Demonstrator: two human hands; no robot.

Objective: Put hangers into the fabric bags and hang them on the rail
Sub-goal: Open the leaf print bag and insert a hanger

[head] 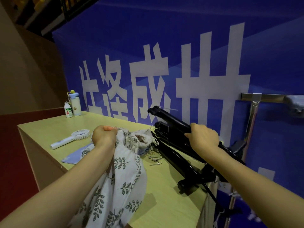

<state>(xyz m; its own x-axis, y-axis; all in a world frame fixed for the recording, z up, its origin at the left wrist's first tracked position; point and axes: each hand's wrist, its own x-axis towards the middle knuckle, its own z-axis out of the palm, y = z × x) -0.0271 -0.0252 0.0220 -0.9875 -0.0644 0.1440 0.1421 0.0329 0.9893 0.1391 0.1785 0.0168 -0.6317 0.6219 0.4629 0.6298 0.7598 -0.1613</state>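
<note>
My left hand (104, 137) grips the bunched top of a white fabric bag with grey leaf print (120, 178), which hangs down over the table's near edge. My right hand (204, 138) holds a black hanger (171, 119) lifted off a stack of black hangers (177, 155) lying along the table's right side. More crumpled fabric bags (141, 140) lie between my hands. A metal rail (271, 97) on a chrome post stands at the right, by the blue wall.
The pale wooden table (54, 127) carries a white hand fan (72, 139), a light blue cloth (77, 155), several small metal clips (156, 159), and at the far corner a flask (75, 102) and a small drink bottle (68, 110). A blue banner wall stands right behind.
</note>
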